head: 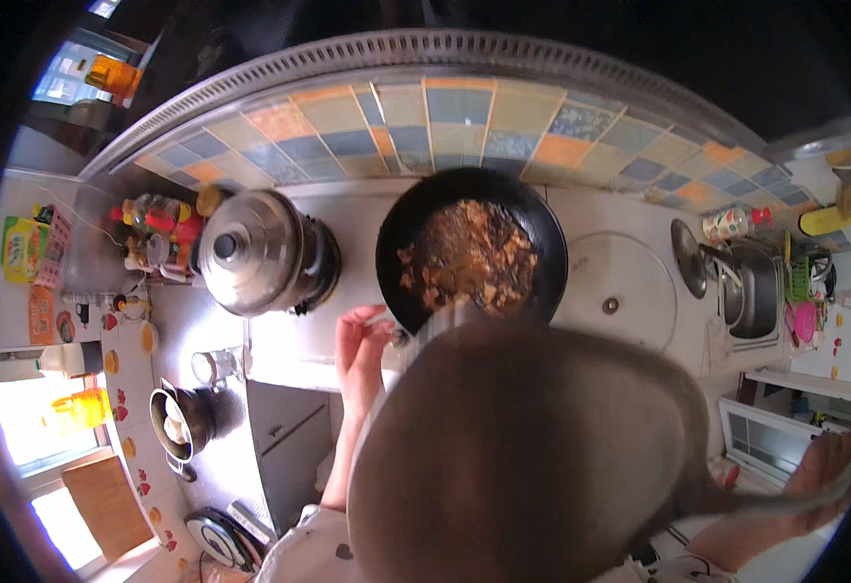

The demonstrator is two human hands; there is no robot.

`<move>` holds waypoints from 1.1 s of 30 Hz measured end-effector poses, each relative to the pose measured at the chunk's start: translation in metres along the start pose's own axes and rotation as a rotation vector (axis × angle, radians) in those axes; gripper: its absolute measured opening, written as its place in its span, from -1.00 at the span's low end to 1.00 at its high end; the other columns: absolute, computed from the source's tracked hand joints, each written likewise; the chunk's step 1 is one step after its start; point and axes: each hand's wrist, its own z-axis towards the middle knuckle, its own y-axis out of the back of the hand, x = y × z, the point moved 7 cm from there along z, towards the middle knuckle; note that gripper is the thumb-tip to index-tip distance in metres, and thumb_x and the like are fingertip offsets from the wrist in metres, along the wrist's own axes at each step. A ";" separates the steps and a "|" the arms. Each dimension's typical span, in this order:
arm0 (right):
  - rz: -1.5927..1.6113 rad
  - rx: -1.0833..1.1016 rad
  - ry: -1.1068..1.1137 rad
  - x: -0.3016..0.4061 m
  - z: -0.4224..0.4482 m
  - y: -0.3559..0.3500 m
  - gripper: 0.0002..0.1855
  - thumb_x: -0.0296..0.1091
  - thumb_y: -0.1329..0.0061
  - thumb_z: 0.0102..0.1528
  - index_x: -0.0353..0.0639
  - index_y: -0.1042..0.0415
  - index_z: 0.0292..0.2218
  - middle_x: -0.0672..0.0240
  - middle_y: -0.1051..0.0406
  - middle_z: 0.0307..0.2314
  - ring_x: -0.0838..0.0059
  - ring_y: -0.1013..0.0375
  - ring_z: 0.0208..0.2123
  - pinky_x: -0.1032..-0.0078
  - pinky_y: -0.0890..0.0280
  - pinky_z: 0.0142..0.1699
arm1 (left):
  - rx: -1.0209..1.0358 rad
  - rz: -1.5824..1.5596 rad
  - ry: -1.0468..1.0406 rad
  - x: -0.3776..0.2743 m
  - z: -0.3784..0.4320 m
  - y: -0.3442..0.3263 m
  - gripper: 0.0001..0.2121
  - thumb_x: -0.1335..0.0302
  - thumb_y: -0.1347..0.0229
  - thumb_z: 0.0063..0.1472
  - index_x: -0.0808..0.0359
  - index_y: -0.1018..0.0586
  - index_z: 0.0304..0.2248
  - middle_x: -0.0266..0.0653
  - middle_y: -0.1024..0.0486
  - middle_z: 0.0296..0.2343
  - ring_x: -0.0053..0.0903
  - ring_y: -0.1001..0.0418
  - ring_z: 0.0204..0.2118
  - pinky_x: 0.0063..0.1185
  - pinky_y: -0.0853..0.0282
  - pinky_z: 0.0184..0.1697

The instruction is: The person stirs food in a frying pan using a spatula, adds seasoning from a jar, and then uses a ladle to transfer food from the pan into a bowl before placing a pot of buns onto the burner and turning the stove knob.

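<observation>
Before me a black wok stands on the light countertop, holding browned food pieces in dark sauce. My right hand, at the lower right, grips the long handle of a large grey metal dipper or pan. That vessel is close to the camera, blurred, and covers the wok's near edge. A pale streaky patch at its far rim looks like clear liquid running into the wok. My left hand is at the wok's near left rim with fingers bent; whether it grips anything there is unclear.
Left of the wok stands a lidded steel pot, with bottles behind it. To the right are a round white board or cover, a metal lid and a sink. A small pan sits on the left counter.
</observation>
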 end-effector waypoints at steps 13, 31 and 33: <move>-0.492 -0.004 -0.124 -0.186 -0.026 0.003 -0.72 -0.40 0.22 0.04 -0.37 -0.21 -0.21 0.17 -0.39 -0.54 0.51 -0.37 -0.64 0.65 -0.27 -0.60 | 0.016 0.094 0.011 0.015 -0.022 0.011 -0.80 0.56 0.13 0.08 0.24 -0.32 -0.25 -0.35 -0.30 -0.25 -0.69 -0.29 -0.27 -0.70 -0.17 -0.20; -0.811 0.630 0.141 -0.290 -0.010 -0.010 -0.82 -0.53 0.05 -0.06 -0.18 -0.39 -0.33 0.28 -0.39 -0.50 0.35 -0.37 -0.48 0.56 -0.25 -0.39 | -0.023 0.479 -0.033 0.117 -0.110 -0.008 -0.73 0.65 0.05 0.01 0.29 -0.30 -0.24 -0.30 -0.29 -0.29 -0.55 -0.27 -0.20 -0.61 -0.20 -0.15; -0.815 0.620 0.148 -0.302 -0.010 -0.006 -0.81 -0.51 0.05 -0.06 -0.17 -0.39 -0.32 0.27 -0.39 -0.49 0.33 -0.37 -0.48 0.55 -0.25 -0.39 | -0.046 0.605 -0.109 0.111 -0.115 -0.019 -0.72 0.64 0.05 -0.02 0.30 -0.31 -0.24 -0.23 -0.28 -0.29 -0.46 -0.27 -0.20 -0.57 -0.21 -0.16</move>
